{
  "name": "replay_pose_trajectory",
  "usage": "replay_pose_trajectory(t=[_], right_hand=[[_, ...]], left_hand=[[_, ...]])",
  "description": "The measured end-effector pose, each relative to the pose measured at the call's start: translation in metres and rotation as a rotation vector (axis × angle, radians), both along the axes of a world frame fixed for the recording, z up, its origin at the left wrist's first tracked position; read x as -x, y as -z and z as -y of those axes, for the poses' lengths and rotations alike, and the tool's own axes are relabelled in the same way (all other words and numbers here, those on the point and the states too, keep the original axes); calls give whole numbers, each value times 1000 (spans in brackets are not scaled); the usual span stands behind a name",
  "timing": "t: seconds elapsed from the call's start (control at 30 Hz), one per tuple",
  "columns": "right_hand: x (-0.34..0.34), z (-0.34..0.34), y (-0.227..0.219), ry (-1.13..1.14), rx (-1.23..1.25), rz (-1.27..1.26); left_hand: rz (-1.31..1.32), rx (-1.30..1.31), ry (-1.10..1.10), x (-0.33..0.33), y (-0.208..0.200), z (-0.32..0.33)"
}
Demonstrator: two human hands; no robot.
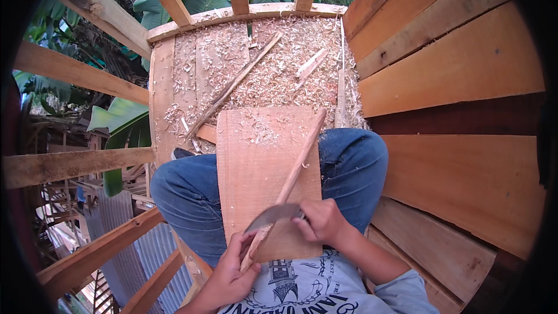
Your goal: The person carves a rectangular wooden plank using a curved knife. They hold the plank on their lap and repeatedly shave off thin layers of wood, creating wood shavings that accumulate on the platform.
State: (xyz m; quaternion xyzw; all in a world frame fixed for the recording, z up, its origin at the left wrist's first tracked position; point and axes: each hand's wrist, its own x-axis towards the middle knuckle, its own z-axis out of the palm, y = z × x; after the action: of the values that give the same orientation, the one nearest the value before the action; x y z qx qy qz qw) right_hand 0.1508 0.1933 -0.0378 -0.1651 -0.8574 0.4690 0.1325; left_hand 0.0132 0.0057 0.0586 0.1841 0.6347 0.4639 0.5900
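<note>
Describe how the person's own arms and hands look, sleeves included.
The left hand and right hand are bare, with no gloves, rings or watch showing. The right sleeve is short and pale grey; the left sleeve is out of view.

We log left hand (233, 273) low, fingers curled, thumb opposed; right hand (326, 221) higher, fingers closed in a grip. Our right forearm (371, 254) slants from lower right, our left forearm (204, 299) from lower left.

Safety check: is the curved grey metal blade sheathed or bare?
Bare: the blade shows uncovered metal from the right hand across the long brown wooden stick.
</note>
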Motion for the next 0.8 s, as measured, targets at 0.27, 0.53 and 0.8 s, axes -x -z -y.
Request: replay_pose_trajectory(t=[0.27,0.53,0.8], right_hand=[[2,1,-1,10,47,-10],[4,-4,-3,33,35,-1],[5,-5,3,30,-61,-12]], left_hand=[[19,43,-27,-1,0,1],[-16,18,-18,0,3,2],[-1,21,-21,1,2,3]])
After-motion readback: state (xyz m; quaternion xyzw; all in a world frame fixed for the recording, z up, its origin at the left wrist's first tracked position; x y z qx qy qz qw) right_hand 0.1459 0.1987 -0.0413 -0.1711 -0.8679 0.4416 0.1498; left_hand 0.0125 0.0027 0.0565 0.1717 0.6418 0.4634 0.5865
